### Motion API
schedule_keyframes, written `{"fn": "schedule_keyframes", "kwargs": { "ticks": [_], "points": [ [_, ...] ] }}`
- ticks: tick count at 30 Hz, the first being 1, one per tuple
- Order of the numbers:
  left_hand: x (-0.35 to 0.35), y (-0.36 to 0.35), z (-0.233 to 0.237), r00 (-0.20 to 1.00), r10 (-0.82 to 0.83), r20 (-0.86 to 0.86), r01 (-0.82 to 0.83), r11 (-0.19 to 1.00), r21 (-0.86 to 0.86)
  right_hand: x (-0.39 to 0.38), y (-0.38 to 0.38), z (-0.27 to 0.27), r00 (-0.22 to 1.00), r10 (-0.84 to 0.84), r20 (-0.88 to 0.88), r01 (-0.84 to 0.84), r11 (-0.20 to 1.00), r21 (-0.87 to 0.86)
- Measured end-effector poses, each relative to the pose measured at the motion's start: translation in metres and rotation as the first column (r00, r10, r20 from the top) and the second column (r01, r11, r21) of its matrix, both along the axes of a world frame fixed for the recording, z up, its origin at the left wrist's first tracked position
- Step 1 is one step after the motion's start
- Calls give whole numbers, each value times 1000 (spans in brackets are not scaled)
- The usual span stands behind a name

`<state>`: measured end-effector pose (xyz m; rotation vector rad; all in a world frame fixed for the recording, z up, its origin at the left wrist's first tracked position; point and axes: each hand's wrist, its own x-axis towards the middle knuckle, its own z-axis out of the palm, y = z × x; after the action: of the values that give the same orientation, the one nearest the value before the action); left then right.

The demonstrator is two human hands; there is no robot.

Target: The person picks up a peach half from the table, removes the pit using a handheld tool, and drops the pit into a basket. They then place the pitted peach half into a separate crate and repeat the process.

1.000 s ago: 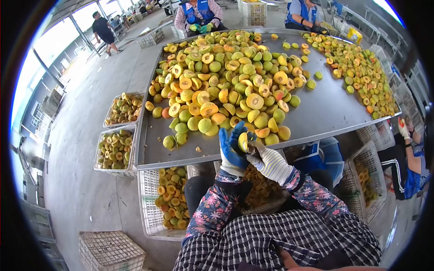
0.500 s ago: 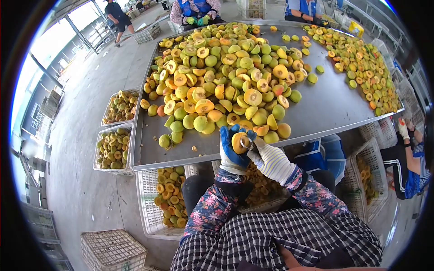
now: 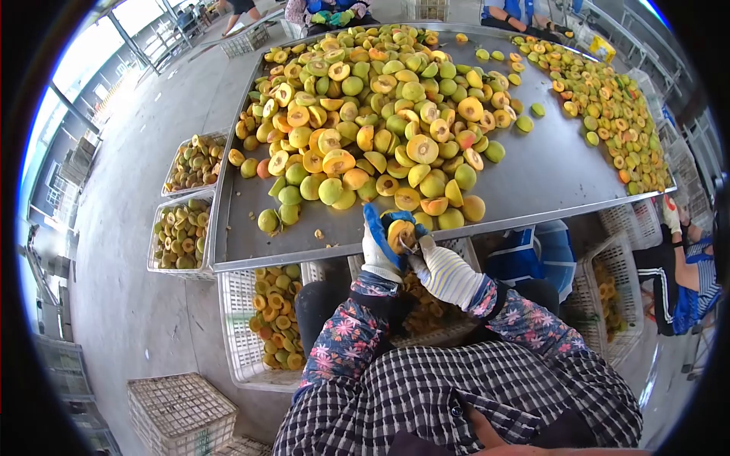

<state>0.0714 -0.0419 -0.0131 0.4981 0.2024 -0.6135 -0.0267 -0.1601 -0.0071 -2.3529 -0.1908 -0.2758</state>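
Note:
My left hand [image 3: 380, 249], in a blue-and-white work glove, is closed around a peach half [image 3: 399, 234] near the table's front edge. The cut face, with its brown centre, points up and to the right. My right hand [image 3: 450, 275], in a striped white glove, grips a small curved metal pitting tool [image 3: 410, 245] whose tip touches the peach's cut face. Its handle is hidden in my fingers. Just beyond my hands, a large heap of halved yellow-green peaches [image 3: 380, 114] covers much of the metal table [image 3: 525, 178].
A second peach heap [image 3: 608, 114] lies on the table's right side. Crates of fruit stand left [image 3: 156, 243] and below the table [image 3: 232, 327]; a blue bucket [image 3: 559, 258] is under it. Upturned crates [image 3: 182, 414] sit lower left. Other people work around the table.
The camera view has shifted slightly, so table and heap appear higher and further left. The cut face of the peach has turned more toward me, and the tool has moved against its centre.

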Motion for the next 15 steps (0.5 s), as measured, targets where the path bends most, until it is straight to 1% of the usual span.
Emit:
{"fn": "schedule_keyframes", "kwargs": {
  "ticks": [1,2,3,4,5,7,8,9,10,12,14,15],
  "points": [
    [-1,1,0,1000,-6,12,6,1000,-7,0,0,-5,999,1,-54,7,991,135],
    [-2,3,4,1000,-11,26,12,1000,-14,1,-1,-2,995,39,-88,-20,978,206],
    [1,5,-1,996,-60,66,57,998,35,3,-4,3,990,79,-119,-43,960,277],
    [0,4,-2,995,-10,96,6,999,45,4,-7,9,982,120,-147,-62,936,347],
    [-4,0,6,991,39,126,-46,998,53,4,-11,14,981,129,-148,-83,956,280],
    [-8,-9,21,975,139,172,-151,987,60,4,-16,7,984,107,-140,-86,985,147],
    [-7,-12,20,972,153,178,-165,984,59,6,-17,3,986,98,-133,-88,993,78],
    [-7,-15,18,969,166,182,-180,982,61,8,-16,-1,989,131,-69,-115,974,197],
    [-8,-15,16,967,179,184,-194,979,64,7,-16,-3,988,106,-115,-83,978,189],
    [-10,-13,15,962,158,222,-187,975,119,3,-9,11,976,55,-210,-19,985,170],
    [-12,-11,14,959,131,253,-173,973,155,2,-5,33,935,10,-354,-31,998,-55],
    [-8,-8,23,982,34,183,-79,966,247,0,-4,39,907,-26,-420,-47,985,-165]
  ]
}}
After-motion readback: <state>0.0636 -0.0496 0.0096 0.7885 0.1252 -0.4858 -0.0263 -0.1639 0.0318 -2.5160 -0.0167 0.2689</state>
